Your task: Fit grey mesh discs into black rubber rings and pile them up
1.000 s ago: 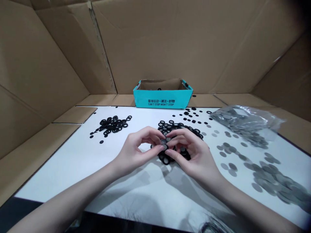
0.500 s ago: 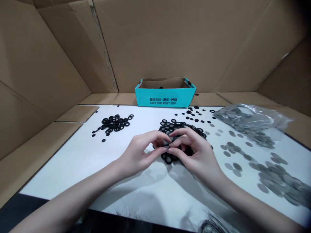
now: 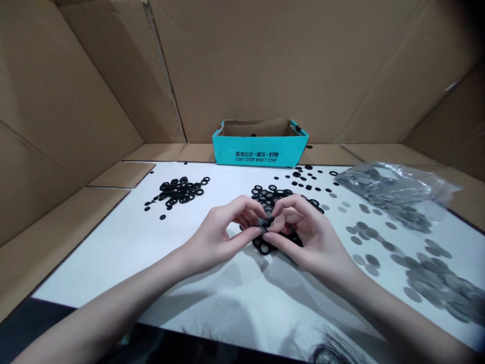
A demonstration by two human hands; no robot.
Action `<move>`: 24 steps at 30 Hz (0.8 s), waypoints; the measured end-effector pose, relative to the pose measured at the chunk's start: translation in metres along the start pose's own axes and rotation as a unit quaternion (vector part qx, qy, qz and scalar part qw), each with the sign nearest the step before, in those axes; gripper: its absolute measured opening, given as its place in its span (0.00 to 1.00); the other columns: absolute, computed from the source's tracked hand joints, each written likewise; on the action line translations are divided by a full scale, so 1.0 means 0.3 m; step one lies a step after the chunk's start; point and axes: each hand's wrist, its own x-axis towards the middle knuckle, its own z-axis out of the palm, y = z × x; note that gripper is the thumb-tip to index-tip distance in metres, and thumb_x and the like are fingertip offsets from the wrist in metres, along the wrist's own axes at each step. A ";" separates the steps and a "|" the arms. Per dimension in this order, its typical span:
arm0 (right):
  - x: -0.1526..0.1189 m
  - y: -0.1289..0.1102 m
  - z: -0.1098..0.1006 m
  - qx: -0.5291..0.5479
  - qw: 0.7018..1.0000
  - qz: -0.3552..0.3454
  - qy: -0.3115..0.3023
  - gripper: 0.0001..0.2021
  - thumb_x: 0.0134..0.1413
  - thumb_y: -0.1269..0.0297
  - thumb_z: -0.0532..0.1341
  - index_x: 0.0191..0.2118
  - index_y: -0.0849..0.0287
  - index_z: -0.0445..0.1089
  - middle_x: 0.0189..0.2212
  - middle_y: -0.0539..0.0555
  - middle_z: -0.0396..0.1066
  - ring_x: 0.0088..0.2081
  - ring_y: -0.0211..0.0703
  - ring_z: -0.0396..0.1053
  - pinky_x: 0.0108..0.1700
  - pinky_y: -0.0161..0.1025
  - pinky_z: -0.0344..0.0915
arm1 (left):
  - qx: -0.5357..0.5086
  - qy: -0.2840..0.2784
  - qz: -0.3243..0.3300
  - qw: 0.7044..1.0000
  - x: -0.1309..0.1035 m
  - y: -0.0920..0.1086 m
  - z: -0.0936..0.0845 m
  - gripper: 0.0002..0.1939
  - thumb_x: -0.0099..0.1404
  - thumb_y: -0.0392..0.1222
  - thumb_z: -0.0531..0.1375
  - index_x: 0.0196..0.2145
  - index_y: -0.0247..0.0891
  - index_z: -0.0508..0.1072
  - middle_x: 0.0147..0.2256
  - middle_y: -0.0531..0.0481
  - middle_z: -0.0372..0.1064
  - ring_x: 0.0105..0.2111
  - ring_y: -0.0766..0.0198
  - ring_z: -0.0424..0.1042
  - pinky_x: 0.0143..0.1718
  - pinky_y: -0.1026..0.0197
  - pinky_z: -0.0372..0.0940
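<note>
Where the head view faces the teal box, one left hand sits on its near side, thumb and fingers pinched on a small disc. One right hand, also nearer than the box: curled close, thumb tip meeting the left's; whether it grips cannot be told. Hazard, as judged: the disc could slip from so slight a fingertip hold and get lost in the mixed pile below. Disc, nearer than the box: greyish, flat, mostly covered by fingertips. Pile, likewise: black rings, many grey-centred. Loose black rings: left of the box, nearer. Grey discs: right of the box, nearer, overlapping. Plastic bag: right of the box, clear, crumpled.
</note>
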 end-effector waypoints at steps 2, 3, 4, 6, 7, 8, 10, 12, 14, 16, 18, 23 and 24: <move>0.002 -0.001 -0.005 0.016 1.000 0.014 -0.008 0.11 0.51 0.68 0.64 0.37 0.53 0.60 0.23 0.44 0.66 0.27 0.36 0.67 0.32 0.36 0.64 | -0.015 -0.016 -0.016 1.000 0.001 0.003 -0.005 0.07 0.68 0.34 0.59 0.44 0.36 0.68 0.39 0.48 0.69 0.38 0.66 0.71 0.42 0.62 0.68; 0.001 -0.001 -0.006 0.020 1.000 0.018 -0.009 0.11 0.51 0.68 0.64 0.37 0.53 0.60 0.24 0.44 0.66 0.27 0.36 0.66 0.31 0.36 0.64 | -0.022 -0.023 -0.025 0.999 0.002 0.005 -0.009 0.08 0.67 0.34 0.59 0.44 0.36 0.68 0.40 0.48 0.69 0.39 0.66 0.71 0.42 0.62 0.68; 0.001 -0.001 -0.008 0.022 0.999 0.021 -0.010 0.11 0.51 0.68 0.64 0.36 0.53 0.60 0.24 0.45 0.66 0.27 0.36 0.65 0.31 0.35 0.63 | -0.027 -0.030 -0.031 0.999 0.004 0.007 -0.012 0.08 0.67 0.35 0.59 0.44 0.36 0.68 0.40 0.48 0.68 0.39 0.66 0.70 0.42 0.62 0.68; -0.002 0.000 -0.008 0.024 0.999 0.023 -0.012 0.12 0.51 0.68 0.65 0.36 0.53 0.59 0.24 0.45 0.66 0.27 0.35 0.65 0.31 0.35 0.63 | -0.028 -0.045 -0.037 0.998 0.008 0.012 -0.022 0.07 0.67 0.35 0.59 0.43 0.36 0.68 0.40 0.48 0.68 0.38 0.66 0.70 0.41 0.62 0.68; -0.003 0.001 -0.007 0.025 0.999 0.021 -0.014 0.12 0.51 0.68 0.65 0.35 0.53 0.59 0.24 0.44 0.66 0.27 0.35 0.64 0.31 0.35 0.62 | -0.025 -0.056 -0.037 0.997 0.010 0.015 -0.027 0.06 0.67 0.35 0.59 0.43 0.36 0.68 0.40 0.48 0.68 0.38 0.66 0.70 0.41 0.62 0.67; -0.004 0.002 -0.006 0.025 0.999 0.018 -0.016 0.12 0.51 0.68 0.65 0.35 0.53 0.58 0.24 0.44 0.66 0.27 0.35 0.64 0.30 0.34 0.62 | -0.021 -0.069 -0.038 0.997 0.011 0.017 -0.031 0.06 0.67 0.34 0.59 0.42 0.36 0.68 0.40 0.48 0.68 0.38 0.66 0.70 0.41 0.62 0.67; -0.006 0.005 -0.003 0.015 1.000 0.008 -0.017 0.12 0.51 0.69 0.65 0.34 0.53 0.58 0.24 0.44 0.66 0.27 0.35 0.65 0.30 0.34 0.62 | -0.009 -0.096 -0.043 0.994 0.012 0.021 -0.039 0.06 0.66 0.33 0.58 0.42 0.36 0.68 0.40 0.49 0.68 0.37 0.67 0.70 0.40 0.63 0.67; -0.007 0.008 0.000 -0.008 1.000 -0.006 -0.011 0.12 0.51 0.70 0.64 0.34 0.53 0.58 0.24 0.44 0.66 0.27 0.36 0.67 0.32 0.35 0.64 | -0.001 -0.104 -0.049 0.993 0.010 0.022 -0.040 0.06 0.66 0.33 0.58 0.42 0.37 0.68 0.40 0.49 0.68 0.35 0.68 0.70 0.36 0.64 0.67; -0.005 0.011 0.000 -0.042 0.999 -0.023 -0.002 0.11 0.52 0.71 0.64 0.35 0.53 0.59 0.23 0.44 0.68 0.28 0.37 0.70 0.33 0.35 0.66 | 0.002 -0.087 -0.052 0.995 0.008 0.019 -0.035 0.07 0.66 0.33 0.57 0.42 0.37 0.68 0.40 0.49 0.68 0.33 0.69 0.70 0.32 0.66 0.67; -0.002 0.011 -0.004 -0.074 0.997 -0.037 -0.004 0.11 0.52 0.71 0.64 0.38 0.53 0.61 0.24 0.44 0.71 0.29 0.38 0.73 0.35 0.36 0.68 | 0.003 -0.067 -0.050 0.996 0.007 0.013 -0.028 0.07 0.66 0.33 0.57 0.43 0.37 0.68 0.41 0.49 0.68 0.33 0.69 0.71 0.32 0.67 0.67; 0.003 0.008 -0.011 -0.094 0.994 -0.046 -0.010 0.12 0.53 0.71 0.64 0.40 0.53 0.63 0.26 0.47 0.75 0.31 0.40 0.76 0.37 0.37 0.70 | 0.008 -0.060 -0.051 0.997 0.007 0.006 -0.022 0.08 0.66 0.33 0.57 0.43 0.37 0.68 0.40 0.50 0.68 0.32 0.70 0.71 0.33 0.66 0.68; 0.013 0.001 -0.022 -0.121 0.991 -0.064 0.003 0.10 0.53 0.69 0.65 0.39 0.54 0.64 0.32 0.50 0.78 0.34 0.42 0.78 0.38 0.38 0.72 | 0.018 -0.062 -0.053 0.997 0.008 -0.003 -0.016 0.08 0.65 0.32 0.57 0.42 0.36 0.69 0.40 0.50 0.70 0.30 0.71 0.70 0.35 0.65 0.68; 0.014 0.002 -0.022 -0.124 0.990 -0.063 0.002 0.10 0.53 0.70 0.65 0.39 0.54 0.65 0.30 0.50 0.77 0.33 0.42 0.77 0.37 0.38 0.72 | 0.019 -0.059 -0.048 0.997 0.008 -0.003 -0.014 0.08 0.64 0.31 0.57 0.42 0.36 0.69 0.40 0.50 0.70 0.31 0.71 0.70 0.35 0.65 0.68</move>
